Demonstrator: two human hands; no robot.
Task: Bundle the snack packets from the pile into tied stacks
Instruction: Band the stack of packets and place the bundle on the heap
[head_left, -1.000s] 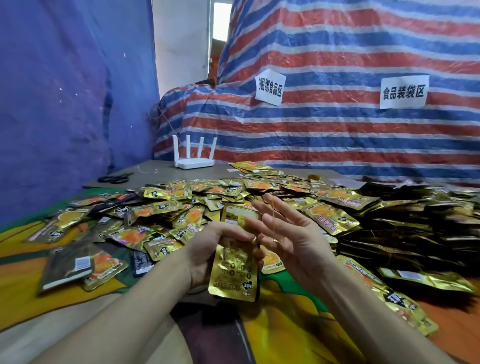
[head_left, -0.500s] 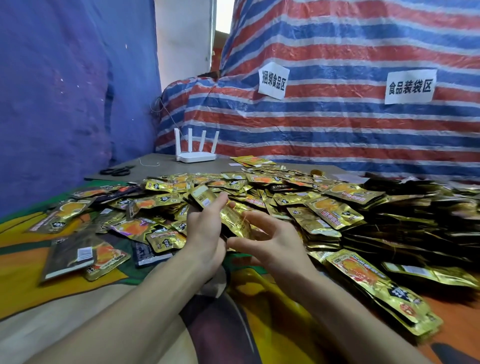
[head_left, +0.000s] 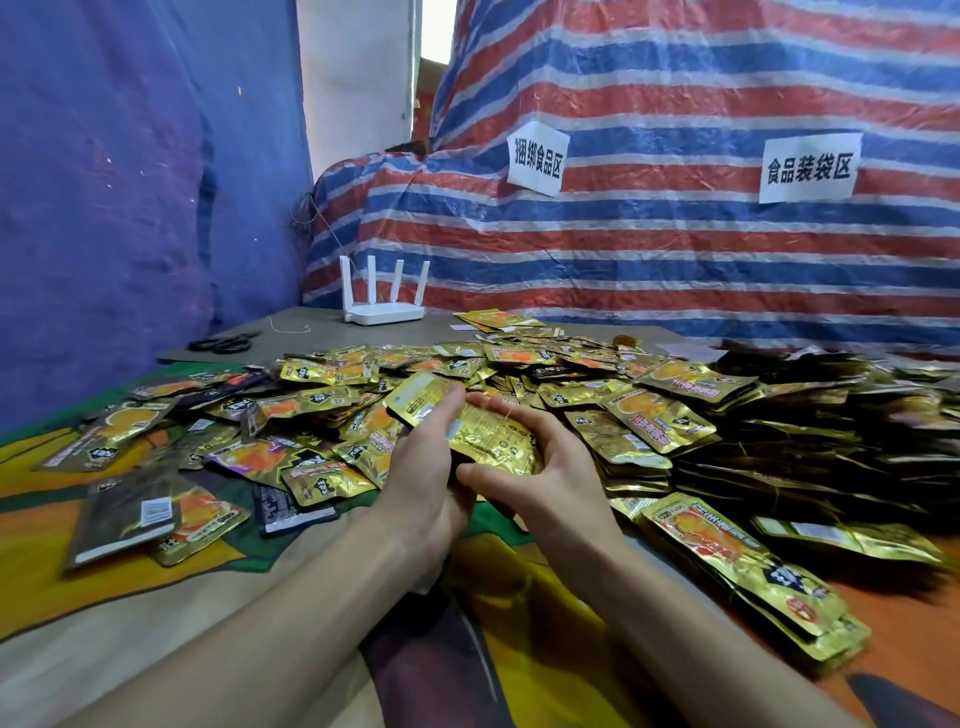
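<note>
A loose pile of gold snack packets (head_left: 332, 415) spreads across the patterned cloth in front of me. Both hands hold one small stack of gold packets (head_left: 478, 431) just above the pile's near edge. My left hand (head_left: 426, 478) grips the stack's left side with the thumb on top. My right hand (head_left: 540, 467) curls round its right end from below. A thin string runs over the stack near my right fingers. Bundled stacks (head_left: 753, 566) lie at the right.
More stacked packets (head_left: 831, 431) fill the right side up to the striped tarp (head_left: 675, 260). A white router (head_left: 382, 312), black scissors (head_left: 221, 343) and a bit of thread sit on the grey board at the back left. A blue wall stands left.
One second ago my left hand held a single packet upright while my right hand was spread with string. Both hands have since moved forward and closed round a stack over the pile.
</note>
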